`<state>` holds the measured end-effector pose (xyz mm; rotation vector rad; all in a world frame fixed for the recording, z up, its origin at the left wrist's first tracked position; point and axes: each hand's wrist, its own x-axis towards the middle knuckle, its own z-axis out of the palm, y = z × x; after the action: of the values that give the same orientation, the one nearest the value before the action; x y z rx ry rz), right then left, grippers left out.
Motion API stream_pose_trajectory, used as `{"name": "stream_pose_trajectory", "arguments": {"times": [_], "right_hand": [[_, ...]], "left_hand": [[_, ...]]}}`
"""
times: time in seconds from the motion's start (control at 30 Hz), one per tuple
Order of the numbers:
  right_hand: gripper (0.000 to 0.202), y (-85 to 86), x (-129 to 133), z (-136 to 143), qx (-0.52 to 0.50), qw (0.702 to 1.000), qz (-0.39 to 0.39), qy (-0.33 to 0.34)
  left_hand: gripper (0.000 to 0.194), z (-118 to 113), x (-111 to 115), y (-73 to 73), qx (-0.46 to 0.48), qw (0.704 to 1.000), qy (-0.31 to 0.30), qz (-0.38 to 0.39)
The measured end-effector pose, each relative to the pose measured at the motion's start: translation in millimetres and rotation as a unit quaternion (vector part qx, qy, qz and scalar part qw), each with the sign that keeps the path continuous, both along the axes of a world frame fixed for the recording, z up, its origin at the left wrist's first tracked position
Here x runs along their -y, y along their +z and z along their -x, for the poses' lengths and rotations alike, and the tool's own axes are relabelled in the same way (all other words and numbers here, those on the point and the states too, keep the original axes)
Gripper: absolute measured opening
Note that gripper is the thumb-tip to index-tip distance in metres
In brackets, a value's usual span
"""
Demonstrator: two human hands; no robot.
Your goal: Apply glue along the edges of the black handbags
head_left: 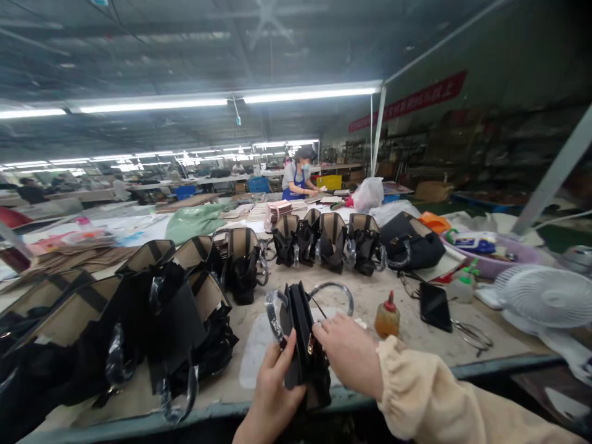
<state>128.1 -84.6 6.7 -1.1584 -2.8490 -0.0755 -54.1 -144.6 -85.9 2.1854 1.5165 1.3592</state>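
A small black handbag (300, 345) stands at the table's front edge, its two handles wrapped in clear plastic and spread to either side. My left hand (277, 382) grips its left side, the thumb up along the bag's face. On the right side, my right hand (346, 348) lies over the top edge, its fingers closed on the bag near a gold zipper pull (310, 345). The tips of the right fingers are partly hidden behind the bag.
Several unfinished black bags (176, 314) crowd the left, and more (330, 240) line the back. To the right are a glue bottle (387, 316), a phone (435, 306), scissors (472, 335), a purple basin (499, 262) and a white fan (541, 296). A person (298, 176) works farther back.
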Motion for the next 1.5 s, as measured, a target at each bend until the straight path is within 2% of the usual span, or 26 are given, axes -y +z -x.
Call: {"name": "stream_pose_trajectory", "arguments": {"times": [0.1,0.27,0.33,0.43,0.57,0.67,0.73,0.8,0.87,0.97,1.13,1.23,1.37,1.5], "right_hand": [[0.025,0.6,-0.7,-4.5,-0.021,0.995,0.094,-0.005],[0.023,2.0,-8.4,-6.9,-0.057,0.986,0.156,0.033],[0.024,1.9,-11.1,-8.1,-0.070,0.981,0.176,0.038],[0.024,2.7,-13.3,-9.9,-0.111,0.971,0.209,0.045],[0.025,3.3,-17.1,-9.0,-0.136,0.952,0.272,0.028],[0.023,-2.6,-20.8,-6.5,-0.168,0.926,0.339,-0.008],[0.024,-8.2,-21.3,-5.6,-0.199,0.912,0.357,-0.023],[0.021,-11.8,-20.2,-5.5,-0.226,0.915,0.334,-0.002],[0.016,-11.9,-19.3,-6.3,-0.244,0.923,0.291,0.056],[0.012,-4.8,-20.2,-8.4,-0.243,0.934,0.244,0.096],[0.012,16.2,-28.7,-7.6,-0.132,0.975,0.176,0.019],[0.014,26.0,-45.3,-6.1,-0.057,0.991,0.119,-0.024],[0.016,33.1,-90.4,-14.5,-0.029,0.992,0.077,-0.099],[0.016,25.9,-136.6,-34.6,-0.054,0.981,0.099,-0.156]], "left_hand": [[0.096,8.1,-0.9,-7.3,0.000,0.999,-0.035,0.006],[0.100,20.9,-5.9,-16.7,0.006,0.997,-0.079,-0.001],[0.102,24.1,-6.1,-12.6,0.005,0.996,-0.093,0.009],[0.101,25.1,-1.7,2.8,-0.012,0.991,-0.121,0.054],[0.091,21.6,5.1,22.1,-0.009,0.984,-0.118,0.130],[0.091,18.5,5.3,21.7,-0.005,0.983,-0.118,0.143],[0.090,16.5,5.0,17.8,-0.002,0.983,-0.120,0.141],[0.090,14.9,5.1,15.9,0.000,0.982,-0.126,0.141],[0.092,14.0,5.3,17.1,-0.001,0.981,-0.134,0.140],[0.093,14.5,5.2,21.5,-0.002,0.981,-0.142,0.135],[0.092,20.1,6.5,24.0,-0.008,0.981,-0.144,0.130],[0.093,26.1,10.0,25.1,-0.026,0.980,-0.151,0.130],[0.095,40.0,17.9,27.3,-0.049,0.973,-0.179,0.138],[0.090,58.5,24.4,23.3,-0.066,0.983,-0.136,0.108]]}}
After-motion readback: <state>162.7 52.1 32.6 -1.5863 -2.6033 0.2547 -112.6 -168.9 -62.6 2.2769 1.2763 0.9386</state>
